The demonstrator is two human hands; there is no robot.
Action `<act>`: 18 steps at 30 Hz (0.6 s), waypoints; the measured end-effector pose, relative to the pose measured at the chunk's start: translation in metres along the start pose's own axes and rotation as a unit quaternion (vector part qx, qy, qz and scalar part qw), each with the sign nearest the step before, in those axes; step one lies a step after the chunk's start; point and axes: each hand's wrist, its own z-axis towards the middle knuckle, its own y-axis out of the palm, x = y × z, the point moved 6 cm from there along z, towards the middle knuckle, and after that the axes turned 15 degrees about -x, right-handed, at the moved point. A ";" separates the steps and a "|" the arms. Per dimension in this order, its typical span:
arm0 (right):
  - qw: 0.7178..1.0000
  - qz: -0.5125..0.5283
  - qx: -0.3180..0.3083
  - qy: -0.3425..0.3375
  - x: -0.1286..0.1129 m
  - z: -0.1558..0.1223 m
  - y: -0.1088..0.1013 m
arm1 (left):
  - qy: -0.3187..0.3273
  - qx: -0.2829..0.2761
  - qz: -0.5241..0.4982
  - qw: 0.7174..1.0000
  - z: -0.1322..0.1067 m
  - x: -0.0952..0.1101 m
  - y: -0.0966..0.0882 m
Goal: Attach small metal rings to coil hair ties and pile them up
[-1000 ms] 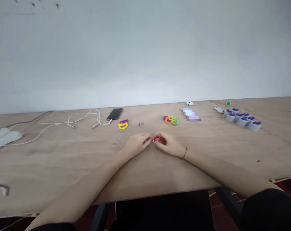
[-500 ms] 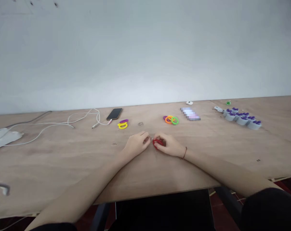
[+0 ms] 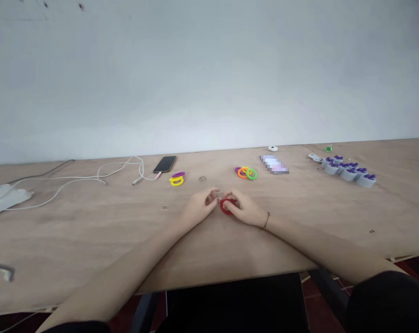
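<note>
A red spiral coil wristband [image 3: 224, 212] is held in my right hand [image 3: 246, 209], its thumb laid over the coil and part of the loop covered by fingers. On the coil's left side a small metal ring [image 3: 218, 198] shows. Close beside that ring is my left hand [image 3: 200, 206], thumb tip at the ring and index finger raised apart from the thumb. Beyond the hands lie a few loose metal rings [image 3: 202, 179]. Yellow coil wristbands [image 3: 176, 182] and a purple coil wristband [image 3: 178, 175] sit to the left; orange [image 3: 243, 173] and green [image 3: 251, 174] ones overlap to the right.
A black phone [image 3: 165, 164] on a white cable [image 3: 147, 178] lies back left, with a power strip [image 3: 8, 200] at far left. Another phone [image 3: 274, 164], a white case [image 3: 273, 148] and several grey-and-purple pieces [image 3: 349, 174] stand to the right. A wall [image 3: 209, 92] rises behind the table.
My left index finger has lifted away from the thumb, parting the fingers at the metal ring. In my right hand the red coil has turned, showing more of its loop.
</note>
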 end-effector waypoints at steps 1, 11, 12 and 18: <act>1.000 0.004 0.003 0.001 0.001 0.000 0.000 | 0.022 -0.002 0.014 1.000 0.000 0.002 -0.001; 0.999 -0.023 0.039 0.016 0.002 0.001 -0.008 | 0.131 -0.035 0.162 0.977 -0.003 0.014 0.001; 0.999 -0.024 0.038 0.017 0.002 0.001 -0.008 | 0.122 -0.028 0.170 0.978 -0.004 0.014 0.000; 0.999 0.023 0.031 0.031 0.007 0.002 -0.005 | 0.076 0.019 0.182 0.980 -0.005 0.011 -0.004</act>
